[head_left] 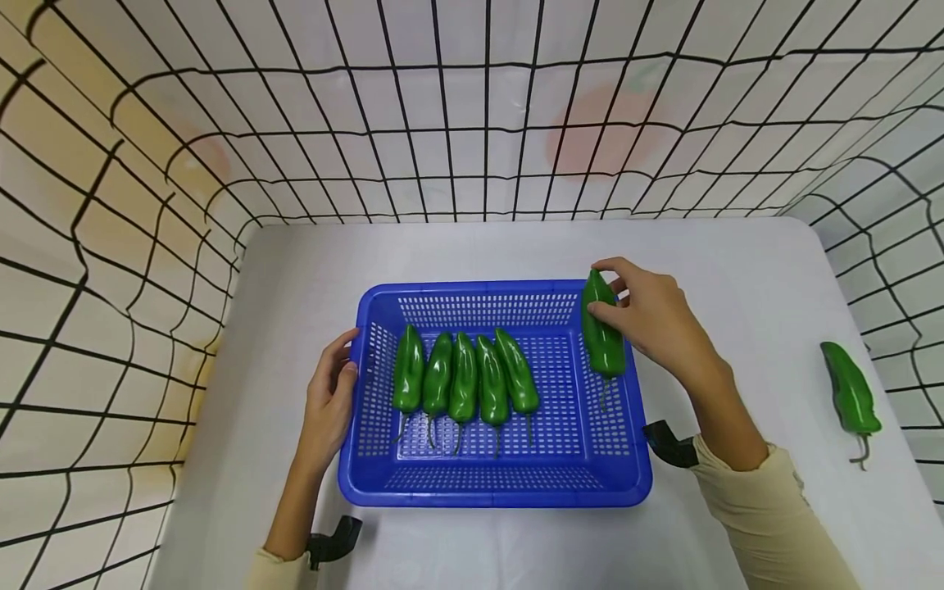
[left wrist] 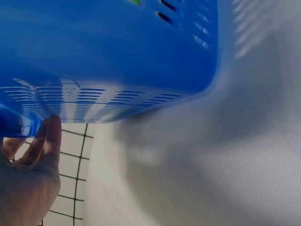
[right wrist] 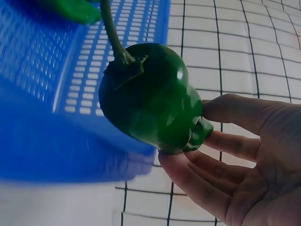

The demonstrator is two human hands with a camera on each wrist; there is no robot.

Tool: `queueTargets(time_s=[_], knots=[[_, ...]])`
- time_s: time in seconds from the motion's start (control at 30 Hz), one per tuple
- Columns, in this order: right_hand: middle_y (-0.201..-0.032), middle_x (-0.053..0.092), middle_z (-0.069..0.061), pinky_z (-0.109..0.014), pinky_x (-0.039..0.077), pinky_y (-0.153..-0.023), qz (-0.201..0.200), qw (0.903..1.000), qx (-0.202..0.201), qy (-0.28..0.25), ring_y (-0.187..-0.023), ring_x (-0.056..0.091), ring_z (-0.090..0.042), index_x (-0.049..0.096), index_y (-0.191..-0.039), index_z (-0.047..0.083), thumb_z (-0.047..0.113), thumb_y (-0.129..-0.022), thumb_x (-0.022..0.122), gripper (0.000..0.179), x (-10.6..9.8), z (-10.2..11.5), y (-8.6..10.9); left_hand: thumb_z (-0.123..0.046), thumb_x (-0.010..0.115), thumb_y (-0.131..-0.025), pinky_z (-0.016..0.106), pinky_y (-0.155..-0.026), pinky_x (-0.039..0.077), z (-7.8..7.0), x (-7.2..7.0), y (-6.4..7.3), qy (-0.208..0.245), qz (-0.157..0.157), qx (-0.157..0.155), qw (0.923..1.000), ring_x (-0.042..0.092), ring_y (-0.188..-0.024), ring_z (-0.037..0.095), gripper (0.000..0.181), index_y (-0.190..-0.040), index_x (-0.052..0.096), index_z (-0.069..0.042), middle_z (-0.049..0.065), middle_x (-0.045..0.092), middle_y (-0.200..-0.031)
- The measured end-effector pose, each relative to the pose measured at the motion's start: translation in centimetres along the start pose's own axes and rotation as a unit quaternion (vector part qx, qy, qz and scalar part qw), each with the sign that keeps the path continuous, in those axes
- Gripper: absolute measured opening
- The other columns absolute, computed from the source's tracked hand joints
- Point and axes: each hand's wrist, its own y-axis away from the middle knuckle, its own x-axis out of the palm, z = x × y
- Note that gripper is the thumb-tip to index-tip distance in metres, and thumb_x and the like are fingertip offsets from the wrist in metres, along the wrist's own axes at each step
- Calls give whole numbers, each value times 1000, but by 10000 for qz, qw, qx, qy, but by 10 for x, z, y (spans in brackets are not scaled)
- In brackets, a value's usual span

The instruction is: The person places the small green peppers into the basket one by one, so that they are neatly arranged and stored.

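A blue plastic basket [head_left: 496,498] with slotted walls holds several glossy green peppers, among them one pepper [head_left: 408,369] at the left end of a row, stems toward the front. My right hand [head_left: 656,319] pinches another green pepper [head_left: 605,348] between thumb and fingers, over the basket's right wall. In the right wrist view this pepper [right wrist: 150,99] hangs stem end toward the camera. My left hand [head_left: 329,397] touches the outside of the basket's left rim with its fingertips. The left wrist view shows the fingers [left wrist: 52,141] against the outer wall.
One more green pepper [head_left: 851,389] lies on the white table [head_left: 708,541] at the far right. Black wire grid panels [head_left: 487,131] stand along the back and both sides. A dark wrist mount [head_left: 669,445] sits close to the basket's right rim.
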Motion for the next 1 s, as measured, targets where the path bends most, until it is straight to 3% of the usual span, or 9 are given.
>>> queueTargets(time_s=[0.43, 0.7, 1.0], knots=[[-106, 65, -25, -31, 58, -54, 355, 9991, -155, -145, -76, 69, -31, 52, -136, 2, 11, -93, 66, 46, 32, 17, -13, -10, 39, -107, 22, -82, 54, 1, 1, -1, -54, -32, -79, 9999, 61, -109, 25, 45, -150, 43, -20, 12, 57, -130], [-105, 66, -22, -31, 58, -56, 480, 9988, -33, 115, -82, 69, -32, 52, -135, 3, 10, -92, 68, 46, 52, 19, -17, -11, 38, -107, 23, -82, 55, 2, 0, -1, 19, -14, 0, 10000, 60, -107, 23, 44, -149, 44, -22, 11, 58, -128], [-105, 67, -19, -29, 56, -52, 655, 9972, 38, 372, -78, 68, -30, 52, -135, 3, 9, -92, 68, 46, 74, 16, -17, -11, 38, -107, 22, -81, 55, 1, 1, 0, -23, -26, 5, 10000, 60, -108, 24, 44, -150, 44, -20, 12, 57, -129]])
